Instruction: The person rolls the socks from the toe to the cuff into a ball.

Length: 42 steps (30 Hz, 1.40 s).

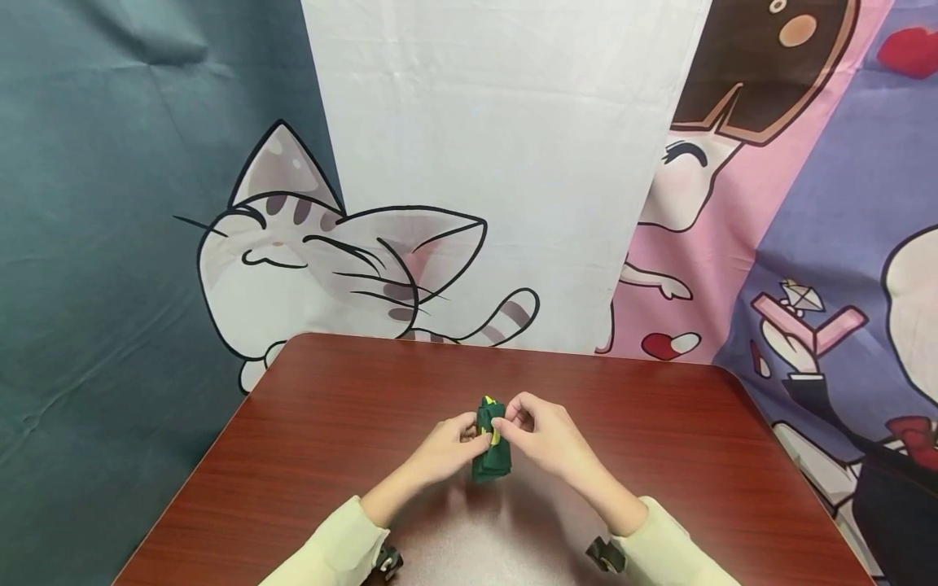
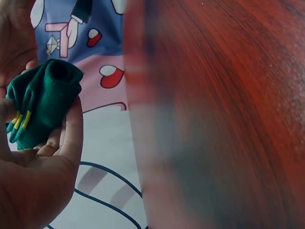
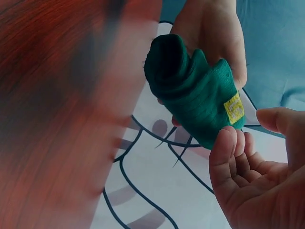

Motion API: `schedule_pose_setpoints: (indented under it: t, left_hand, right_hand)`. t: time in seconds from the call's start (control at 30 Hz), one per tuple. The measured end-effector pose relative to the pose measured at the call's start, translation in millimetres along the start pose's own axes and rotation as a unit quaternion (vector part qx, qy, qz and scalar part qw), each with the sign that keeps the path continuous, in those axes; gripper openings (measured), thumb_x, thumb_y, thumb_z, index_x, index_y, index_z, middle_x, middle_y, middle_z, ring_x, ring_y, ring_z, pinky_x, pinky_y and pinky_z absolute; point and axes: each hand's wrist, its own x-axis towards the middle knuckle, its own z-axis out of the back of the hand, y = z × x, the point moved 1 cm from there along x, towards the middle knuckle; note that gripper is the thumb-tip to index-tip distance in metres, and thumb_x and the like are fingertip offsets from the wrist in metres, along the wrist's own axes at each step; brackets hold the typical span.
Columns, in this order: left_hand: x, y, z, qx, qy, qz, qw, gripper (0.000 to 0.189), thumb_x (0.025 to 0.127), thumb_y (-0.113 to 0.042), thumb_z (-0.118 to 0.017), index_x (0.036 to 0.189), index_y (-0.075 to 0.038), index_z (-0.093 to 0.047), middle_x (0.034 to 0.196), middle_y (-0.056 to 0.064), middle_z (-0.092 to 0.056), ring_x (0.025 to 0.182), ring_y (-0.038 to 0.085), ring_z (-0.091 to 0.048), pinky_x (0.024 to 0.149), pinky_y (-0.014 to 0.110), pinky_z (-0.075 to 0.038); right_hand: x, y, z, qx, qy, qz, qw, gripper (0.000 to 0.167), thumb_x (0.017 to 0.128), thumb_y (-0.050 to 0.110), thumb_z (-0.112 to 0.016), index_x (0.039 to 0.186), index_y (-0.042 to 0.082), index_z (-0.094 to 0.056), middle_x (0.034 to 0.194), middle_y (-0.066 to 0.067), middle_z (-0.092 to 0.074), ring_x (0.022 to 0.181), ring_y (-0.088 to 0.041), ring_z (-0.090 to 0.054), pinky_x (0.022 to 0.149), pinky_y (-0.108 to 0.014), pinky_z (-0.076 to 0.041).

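A rolled bundle of dark green knit cloth (image 1: pixel 493 460), with yellow markings, is held upright over the table. My left hand (image 1: pixel 444 448) grips it from the left side. In the left wrist view, the left fingers wrap behind the green roll (image 2: pixel 50 98) with the thumb over its front, beside short yellow stripes. The roll's spiral end faces up there. My right hand (image 1: pixel 551 435) is at the other side. In the right wrist view, that hand's curled fingertips (image 3: pixel 231 136) touch the lower edge of the roll (image 3: pixel 190 95), near a yellow patch, while its thumb stands apart from it.
The reddish-brown wooden table (image 1: pixel 352 391) extends around both hands. Behind it hangs a printed backdrop (image 1: pixel 498 163) with a cartoon cat and figures. Dark straps (image 1: pixel 607 555) show near the cream sleeves (image 1: pixel 333 545).
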Motion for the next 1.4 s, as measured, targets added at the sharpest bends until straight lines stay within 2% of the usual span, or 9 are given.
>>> schedule_pose_setpoints:
  t: [0.17,0.4,0.83,0.93,1.07,1.17,1.27,1.33,1.4]
  left_hand:
    - [0.1,-2.8,-1.4,0.034,-0.014,-0.006,0.9993,0.036,0.096,-0.031,-0.064,0.118,-0.002,-0.065,0.104,0.007,-0.075,0.094,0.015,-0.071,0.082,0.031,-0.056]
    - [-0.3,-4.1,-2.7,0.038,-0.012,-0.008,0.9992,0.037,0.095,-0.034,-0.064,0.117,-0.004,-0.066,0.101,0.003,-0.075,0.09,0.01,-0.07,0.078,0.028,-0.055]
    - [-4.9,-1.6,-2.1,0.063,0.009,-0.03,0.9975,0.029,0.096,-0.028,-0.067,0.113,-0.005,-0.065,0.083,-0.003,-0.069,0.072,0.005,-0.064,0.068,0.023,-0.054]
    - [-5.7,-1.1,1.3,0.078,0.019,-0.04,0.9959,0.029,0.095,-0.029,-0.068,0.115,-0.007,-0.065,0.08,-0.006,-0.067,0.07,0.004,-0.063,0.067,0.023,-0.054]
    - [-7.3,-3.2,10.4,0.103,0.027,-0.064,0.9922,0.027,0.094,-0.025,-0.068,0.116,-0.011,-0.066,0.079,-0.008,-0.065,0.068,0.002,-0.06,0.065,0.022,-0.053]
    - [-8.3,-6.6,17.5,0.12,0.018,-0.084,0.989,0.028,0.091,-0.02,-0.069,0.118,-0.012,-0.065,0.078,-0.009,-0.064,0.065,0.001,-0.056,0.061,0.02,-0.05]
    - [-8.6,-10.2,21.4,0.125,0.012,-0.096,0.9875,0.031,0.089,-0.017,-0.07,0.118,-0.011,-0.063,0.08,-0.009,-0.063,0.063,0.001,-0.051,0.058,0.019,-0.046]
    - [-8.6,-13.5,22.2,0.126,0.01,-0.098,0.9871,0.03,0.088,-0.018,-0.07,0.116,-0.012,-0.062,0.08,-0.01,-0.062,0.063,0.001,-0.049,0.058,0.019,-0.045]
    - [-8.9,-16.9,22.7,0.133,0.01,-0.098,0.9861,0.027,0.087,-0.018,-0.069,0.113,-0.014,-0.061,0.079,-0.011,-0.06,0.064,0.0,-0.05,0.058,0.019,-0.045]
  right_hand:
    - [0.7,1,-3,-0.031,-0.004,0.002,0.9995,0.026,0.089,0.033,-0.078,0.08,0.021,-0.057,0.066,0.01,-0.053,0.064,-0.007,-0.05,0.056,-0.023,-0.041]
    - [0.3,1,-5,-0.054,-0.006,-0.002,0.9985,0.032,0.088,0.031,-0.079,0.077,0.018,-0.052,0.063,0.009,-0.049,0.06,-0.008,-0.047,0.053,-0.023,-0.038]
    - [0.5,1,-3,-0.137,0.017,0.034,0.9899,0.02,0.087,0.013,-0.068,0.075,0.024,-0.056,0.062,0.013,-0.048,0.059,-0.006,-0.046,0.053,-0.023,-0.037]
    - [0.4,-4,-2,-0.101,0.015,0.065,0.9927,0.021,0.089,0.01,-0.065,0.076,0.026,-0.059,0.065,0.013,-0.051,0.06,-0.004,-0.048,0.053,-0.022,-0.041]
    - [-1.7,-12,-1,0.036,0.029,0.071,0.9964,0.021,0.093,0.004,-0.061,0.082,0.021,-0.065,0.074,0.007,-0.062,0.065,-0.006,-0.06,0.06,-0.025,-0.051]
    - [-4.0,-17,-1,0.188,0.047,0.034,0.9804,0.014,0.097,0.003,-0.057,0.09,0.01,-0.066,0.085,-0.001,-0.065,0.078,-0.012,-0.066,0.074,-0.028,-0.056]
    - [-5.3,-18,-1,0.336,0.062,-0.011,0.9396,0.012,0.101,0.005,-0.051,0.096,0.003,-0.062,0.09,-0.004,-0.061,0.086,-0.014,-0.064,0.082,-0.029,-0.055]
    - [-5.6,-17,-3,0.404,0.07,-0.035,0.9112,0.015,0.103,0.007,-0.047,0.097,0.003,-0.059,0.09,-0.004,-0.059,0.085,-0.014,-0.063,0.083,-0.028,-0.055]
    - [-5.7,-15,-3,0.43,0.077,-0.04,0.8988,0.016,0.104,0.01,-0.045,0.097,0.005,-0.058,0.088,-0.002,-0.058,0.084,-0.014,-0.061,0.08,-0.028,-0.053]
